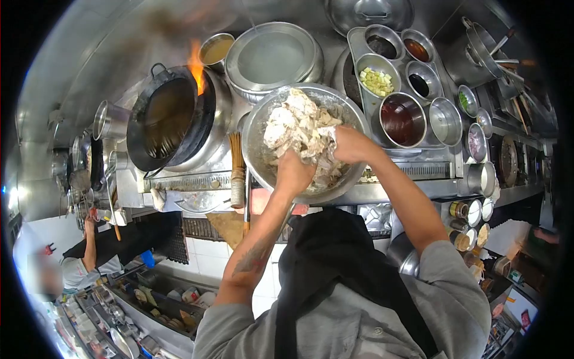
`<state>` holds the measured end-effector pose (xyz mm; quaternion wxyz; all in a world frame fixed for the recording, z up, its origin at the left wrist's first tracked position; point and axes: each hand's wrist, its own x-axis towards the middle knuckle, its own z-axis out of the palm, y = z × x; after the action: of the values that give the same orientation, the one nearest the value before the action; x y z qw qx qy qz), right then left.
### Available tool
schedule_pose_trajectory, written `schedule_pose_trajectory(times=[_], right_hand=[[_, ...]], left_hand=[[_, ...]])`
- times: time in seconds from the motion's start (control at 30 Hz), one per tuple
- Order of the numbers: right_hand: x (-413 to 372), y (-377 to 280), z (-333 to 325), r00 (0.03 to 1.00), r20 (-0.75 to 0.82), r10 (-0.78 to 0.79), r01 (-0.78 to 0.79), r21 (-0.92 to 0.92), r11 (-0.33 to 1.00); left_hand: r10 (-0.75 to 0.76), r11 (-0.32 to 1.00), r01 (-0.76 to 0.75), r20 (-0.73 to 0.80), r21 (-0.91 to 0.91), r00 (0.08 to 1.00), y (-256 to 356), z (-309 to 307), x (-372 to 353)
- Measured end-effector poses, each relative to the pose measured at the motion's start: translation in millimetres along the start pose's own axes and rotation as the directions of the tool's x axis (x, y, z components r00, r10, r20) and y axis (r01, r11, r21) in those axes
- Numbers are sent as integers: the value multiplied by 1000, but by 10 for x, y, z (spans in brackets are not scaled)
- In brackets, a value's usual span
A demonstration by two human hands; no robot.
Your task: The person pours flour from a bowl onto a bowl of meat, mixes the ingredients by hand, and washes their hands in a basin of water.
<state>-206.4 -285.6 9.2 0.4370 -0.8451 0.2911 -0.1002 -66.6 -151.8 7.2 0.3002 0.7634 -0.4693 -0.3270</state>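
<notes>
A wide metal bowl (259, 157) holds a heap of pale, flour-coated pieces (293, 122), which look like battered meat. My left hand (295, 170) is in the heap at the near side of the bowl, its fingers curled into the pieces and mostly covered by them. From the right, my right hand (348, 145) grips the same clump, with white coating on its fingers. Between both hands the clump rises above the looser pieces lower in the bowl.
Left of the bowl, a wok (170, 119) of dark oil sits on a burner with an open flame (196, 67). A bamboo brush (237, 173) stands close to the bowl. Sauce pots (403, 119) and diced vegetables (376, 81) are at the right. Another person's arm (89, 245) shows far left.
</notes>
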Motion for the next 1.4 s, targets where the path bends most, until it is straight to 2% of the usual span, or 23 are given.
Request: schedule_pose_trajectory(times=[0.07, 0.2, 0.27, 0.3, 0.37, 0.4, 0.47, 0.53, 0.57, 0.6, 0.67, 0.7, 0.73, 0.8, 0.87, 1.0, 1.07, 1.13, 1.23, 1.27, 1.33, 1.37, 1.4], right_hand=[[-17, -153, -156, 971, 141, 195, -150, -281, 948], [503, -285, -165, 985, 139, 104, -23, -490, 872], [924, -276, 35, 983, 183, -2, 98, -516, 851], [1178, -205, 177, 964, 262, -51, 201, -587, 784], [1522, -14, 376, 926, 366, -88, 318, -637, 702], [1616, 54, 432, 909, 408, -79, 359, -675, 644], [1727, 225, 500, 885, 462, -59, 405, -701, 587], [1800, 347, 443, 889, 444, 116, 262, -699, 665], [1829, 416, 407, 879, 429, 208, 176, -697, 696], [1919, 555, 373, 871, 439, 221, 172, -694, 699], [1953, 974, 466, 768, 536, 351, -79, -465, 882], [1885, 1033, 480, 763, 523, 381, -127, -456, 881], [1823, 1002, 444, 762, 502, 409, -178, -446, 877], [1606, 895, 464, 784, 472, 402, -206, -413, 887], [1482, 920, 530, 814, 428, 392, -224, -391, 893], [1225, 636, 359, 810, 396, 432, -319, -319, 892], [1025, 464, 189, 874, 276, 399, -281, -381, 881], [781, 429, 102, 952, 210, 223, -161, -277, 947], [465, 252, -76, 917, 252, 309, -248, -243, 938], [366, 375, 1, 952, 148, 268, -222, -267, 938], [7, 181, -17, 999, -35, 18, -25, -191, 981], [-124, 18, -69, 996, -82, 22, -34, -143, 989], [-170, 16, -93, 995, -100, 26, -39, -139, 990]], left_hand=[[12, 1000, -13, -95, -4, 995, 18, 29, -210], [15, 983, -56, -231, -173, 973, 182, -4, -459], [-280, 790, 147, -136, -596, 950, -155, 238, -412], [-292, 780, 150, -141, -608, 946, -147, 268, -400], [-379, 192, 284, 196, -940, 904, -130, 301, -389], [-330, -153, 328, 361, -932, 872, -143, 334, -380], [-357, -128, 390, 409, -912, 840, -185, 480, -207], [-518, -420, 397, 574, -816, 634, -89, 494, 45], [-426, -416, 342, 513, -843, 745, -147, 551, 112], [-394, -412, 334, 496, -848, 774, -275, 636, 245], [-415, -387, 370, 518, -845, 748, -262, 618, 370], [-288, -339, 394, 493, -855, 821, -440, 708, 488], [-420, -282, 352, 445, -893, 791, -352, 695, 512], [-529, -211, 369, 424, -905, 735, -263, 635, 594], [-401, -227, 385, 446, -895, 800, -406, 683, 680], [-357, -126, 371, 391, -920, 848, -425, 651, 644], [-293, -29, 314, 308, -949, 905, -571, 743, 657], [-343, 25, 309, 282, -951, 896, -530, 690, 622], [-383, 411, 231, 63, -882, 922, -361, 534, 387], [-364, 426, 224, 60, -877, 929, -310, 455, 315], [-26, 832, -60, -147, -552, 989, -236, 315, 208], [165, 873, -247, -221, -421, 961, -136, 233, 171], [180, 874, -255, -211, -415, 961, -95, 143, 123]])
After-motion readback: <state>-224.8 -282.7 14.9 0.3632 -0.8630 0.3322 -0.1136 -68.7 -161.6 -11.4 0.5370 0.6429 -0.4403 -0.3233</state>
